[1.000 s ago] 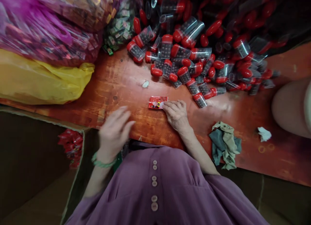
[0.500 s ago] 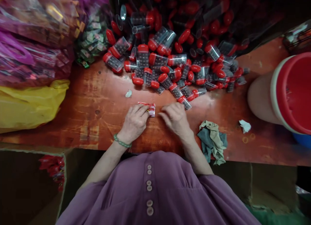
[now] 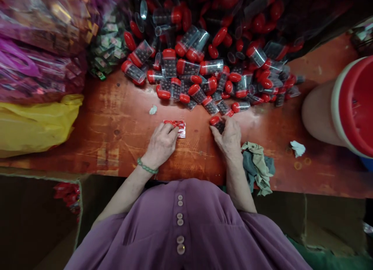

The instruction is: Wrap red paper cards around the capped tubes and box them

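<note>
Under the fingers of my left hand [image 3: 162, 142] lies a small red and silver printed packet [image 3: 181, 130] on the table. Those fingers are bent and closed onto its edge, which they partly cover. My right hand [image 3: 230, 137] has its thumb and fingers around a clear tube with a red cap [image 3: 216, 122], filled with small dark balls. It sits at the near edge of a large pile of similar red-capped tubes [image 3: 186, 67]. A green bead bracelet [image 3: 147, 168] is on my left wrist.
Bags of small packets [image 3: 55, 67] and a yellow bag [image 3: 37, 126] crowd the left. Crumpled cloths [image 3: 258, 167] lie right of my right hand. Farther right are a white scrap [image 3: 297, 148], rubber bands and a pale bucket with a red top [image 3: 320, 106]. An open cardboard box [image 3: 37, 211] stands below.
My right hand has moved right, away from the packet, and closed around a red-capped tube at the pile's edge. My left hand stays at the packet.
</note>
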{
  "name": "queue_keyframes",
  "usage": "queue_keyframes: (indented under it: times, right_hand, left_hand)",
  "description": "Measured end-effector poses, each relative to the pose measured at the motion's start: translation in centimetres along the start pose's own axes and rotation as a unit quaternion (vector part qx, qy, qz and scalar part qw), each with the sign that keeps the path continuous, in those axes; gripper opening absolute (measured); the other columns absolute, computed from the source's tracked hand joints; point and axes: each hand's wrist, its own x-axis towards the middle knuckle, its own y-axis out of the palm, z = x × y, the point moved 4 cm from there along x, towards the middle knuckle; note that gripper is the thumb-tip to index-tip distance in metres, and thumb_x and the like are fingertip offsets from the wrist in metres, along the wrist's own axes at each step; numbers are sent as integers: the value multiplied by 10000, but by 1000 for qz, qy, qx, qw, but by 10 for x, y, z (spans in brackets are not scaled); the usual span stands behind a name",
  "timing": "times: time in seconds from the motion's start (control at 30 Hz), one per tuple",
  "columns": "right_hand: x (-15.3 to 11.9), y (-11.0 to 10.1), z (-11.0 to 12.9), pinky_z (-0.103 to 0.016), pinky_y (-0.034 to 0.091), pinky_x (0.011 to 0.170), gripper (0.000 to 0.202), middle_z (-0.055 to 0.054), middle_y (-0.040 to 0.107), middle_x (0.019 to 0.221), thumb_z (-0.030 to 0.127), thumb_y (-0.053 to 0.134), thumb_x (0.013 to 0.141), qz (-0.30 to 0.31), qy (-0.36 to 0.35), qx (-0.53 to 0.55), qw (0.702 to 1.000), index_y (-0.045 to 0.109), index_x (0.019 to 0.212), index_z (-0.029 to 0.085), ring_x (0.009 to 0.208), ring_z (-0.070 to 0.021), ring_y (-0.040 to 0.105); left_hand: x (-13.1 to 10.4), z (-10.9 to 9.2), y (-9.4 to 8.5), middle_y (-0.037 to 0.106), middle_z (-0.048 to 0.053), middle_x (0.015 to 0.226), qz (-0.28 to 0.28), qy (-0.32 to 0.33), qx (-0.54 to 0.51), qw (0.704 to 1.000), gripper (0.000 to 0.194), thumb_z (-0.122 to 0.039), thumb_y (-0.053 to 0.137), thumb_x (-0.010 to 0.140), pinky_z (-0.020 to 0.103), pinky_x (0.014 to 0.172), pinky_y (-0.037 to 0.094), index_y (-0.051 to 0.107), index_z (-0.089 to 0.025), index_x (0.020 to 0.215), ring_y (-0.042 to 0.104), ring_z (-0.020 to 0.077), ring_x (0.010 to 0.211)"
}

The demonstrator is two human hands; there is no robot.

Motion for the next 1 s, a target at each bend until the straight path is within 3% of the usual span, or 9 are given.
queue_keyframes:
  times: [0.07, 0.17, 0.27, 0.4, 0.5, 0.6, 0.87, 1.0]
  right_hand:
    - [-4, -1, -1, -471, 488, 892, 416, -113, 605, 1045, 386, 651, 819, -14, -3, 51, 999, 568, 1172, 181, 982, -287, 573]
    - [-11, 0, 2, -441, 501, 892, 414, -71, 593, 1018, 390, 704, 779, -20, -1, 147, 989, 596, 1135, 209, 957, -253, 581]
    - [-18, 6, 9, -414, 507, 902, 461, -40, 599, 1020, 423, 753, 752, 21, 30, 288, 957, 607, 1146, 232, 944, -221, 591]
    - [-28, 14, 28, -356, 524, 898, 498, -23, 638, 1064, 442, 800, 723, 134, 90, 501, 851, 635, 1155, 257, 944, -180, 621]
    - [-34, 10, 45, -295, 538, 771, 475, -21, 653, 1026, 425, 831, 705, 229, 85, 598, 763, 700, 1128, 252, 846, -147, 626]
    - [-38, 2, 55, -252, 521, 659, 465, -30, 671, 994, 439, 827, 718, 296, 66, 632, 713, 734, 1135, 253, 779, -130, 622]
    - [-40, 0, 62, -180, 494, 601, 519, -27, 716, 969, 416, 841, 719, 399, 90, 600, 688, 710, 1186, 231, 766, -109, 642]
    - [-40, 3, 61, -217, 533, 720, 445, -30, 742, 999, 413, 817, 748, 426, 81, 572, 696, 730, 1135, 210, 871, -136, 682]
  left_hand:
    - [-1, -1, 1, 674, 101, 857, -10, -3, -7, 1000, 225, -175, 489, 973, 356, 724, 500, 703, -135, 919, 564, 219, 798]
    - [-3, 3, 0, 694, 62, 815, -72, -31, -55, 995, 199, -188, 528, 962, 332, 717, 505, 695, -161, 858, 597, 185, 757]
    - [-3, 7, -2, 704, 33, 761, -119, -49, -90, 988, 158, -195, 600, 928, 310, 683, 505, 694, -170, 804, 619, 163, 718]
    - [-2, 5, -10, 720, 9, 743, -124, -39, -110, 985, 129, -198, 660, 900, 290, 668, 510, 700, -179, 779, 629, 140, 681]
    - [-4, -1, -20, 730, 8, 766, -128, -24, -149, 980, 78, -208, 693, 885, 275, 675, 521, 715, -182, 815, 634, 128, 688]
    - [-7, -7, -29, 729, 11, 781, -120, -5, -185, 975, 43, -213, 700, 882, 268, 670, 523, 726, -191, 855, 626, 122, 695]
    - [-17, -22, -42, 734, 39, 848, -85, 61, -227, 968, 60, -172, 685, 885, 284, 725, 549, 713, -178, 937, 648, 138, 777]
    - [-22, -26, -39, 731, 51, 876, -64, 77, -233, 967, 78, -153, 683, 881, 278, 731, 554, 704, -158, 956, 646, 137, 788]
